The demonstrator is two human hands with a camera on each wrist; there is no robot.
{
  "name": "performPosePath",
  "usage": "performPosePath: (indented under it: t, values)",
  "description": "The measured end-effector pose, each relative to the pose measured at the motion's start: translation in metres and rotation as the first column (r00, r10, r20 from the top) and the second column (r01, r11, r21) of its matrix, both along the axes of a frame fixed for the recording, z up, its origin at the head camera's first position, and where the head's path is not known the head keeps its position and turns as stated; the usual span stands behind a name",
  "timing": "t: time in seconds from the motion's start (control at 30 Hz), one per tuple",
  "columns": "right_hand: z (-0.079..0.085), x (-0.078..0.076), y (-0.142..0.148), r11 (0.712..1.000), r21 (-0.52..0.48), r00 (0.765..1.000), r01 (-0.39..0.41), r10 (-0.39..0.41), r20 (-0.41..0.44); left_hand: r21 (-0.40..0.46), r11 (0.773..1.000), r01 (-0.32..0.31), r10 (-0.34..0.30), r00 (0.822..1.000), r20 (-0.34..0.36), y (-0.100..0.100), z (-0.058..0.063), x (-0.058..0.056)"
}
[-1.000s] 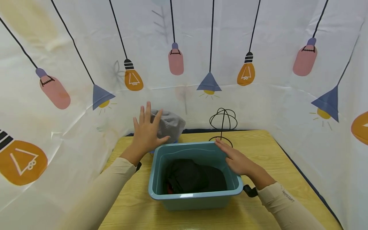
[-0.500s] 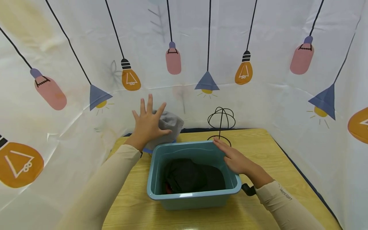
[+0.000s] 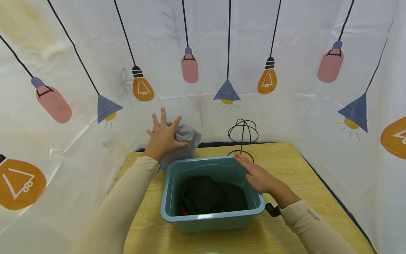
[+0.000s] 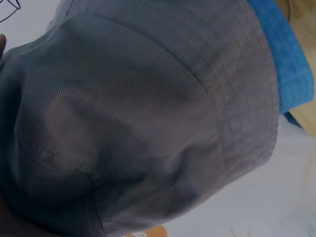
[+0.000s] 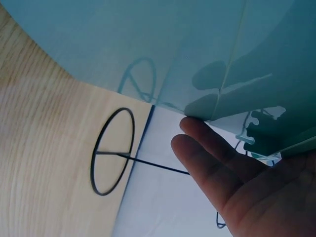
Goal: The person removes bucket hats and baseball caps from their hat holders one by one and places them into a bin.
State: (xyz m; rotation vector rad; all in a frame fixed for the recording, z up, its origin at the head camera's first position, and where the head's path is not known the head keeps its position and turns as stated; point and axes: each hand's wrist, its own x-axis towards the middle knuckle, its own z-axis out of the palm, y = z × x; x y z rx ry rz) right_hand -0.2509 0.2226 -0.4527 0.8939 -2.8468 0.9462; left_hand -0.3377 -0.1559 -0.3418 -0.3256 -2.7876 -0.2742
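Observation:
My left hand (image 3: 163, 141) is spread over the crown of a grey bucket hat (image 3: 191, 137), fingers straight and apart. In the left wrist view the stitched grey brim fills much of the picture, with a blue fabric brim (image 4: 294, 59) peeking from under it. My right hand (image 3: 258, 174) lies along the right rim of a teal plastic bin (image 3: 215, 224), fingers straight. The right wrist view has its fingertips right at the bin's outer wall. Inside the bin lies a black cap (image 3: 206, 194), with a bit of red at its lower left.
Behind the bin stands a black wire stand with a domed top and a ring base (image 5: 92, 168). All of this is on a wood-grain table (image 3: 279, 229). A white sheet (image 3: 291, 120) printed with lamps and bulbs hangs around the back and sides.
My left hand has shifted forward and right over the grey hat, rising and then dipping slightly. The right hand keeps its place at the bin's rim. The head view drifts a little.

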Motion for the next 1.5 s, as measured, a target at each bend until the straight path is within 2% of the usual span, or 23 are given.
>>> performPosePath:
  t: [0.27, 0.5, 0.73, 0.9, 1.27, 1.5]
  values:
    - [0.002, 0.000, 0.000, 1.000, 0.001, 1.000, 0.006, -0.006, 0.007, 0.009, 1.000, -0.023, 0.023, 0.999, 0.046, 0.003, -0.004, -0.002]
    - [0.001, -0.001, -0.001, 1.000, -0.002, 1.000, 0.006, -0.006, 0.004, -0.068, 0.998, 0.012, -0.011, 1.000, 0.023, 0.000, -0.004, 0.002]
    - [0.000, -0.001, -0.001, 1.000, -0.004, 1.000, 0.013, -0.013, 0.023, -0.048, 0.999, 0.011, -0.009, 0.999, 0.033, -0.003, -0.004, -0.001]
    - [0.001, 0.000, -0.001, 1.000, -0.012, 0.999, 0.015, -0.014, 0.036, -0.037, 0.999, 0.007, -0.006, 0.999, 0.038, -0.005, 0.004, 0.000]
    - [0.003, 0.002, -0.002, 1.000, -0.004, 0.999, 0.021, -0.021, 0.035, -0.020, 0.999, 0.031, -0.033, 0.997, -0.068, -0.012, 0.021, 0.004]
    - [0.003, 0.002, -0.003, 1.000, -0.007, 0.999, 0.025, -0.025, 0.041, -0.008, 1.000, 0.023, -0.024, 0.997, -0.080, -0.016, 0.037, 0.007]
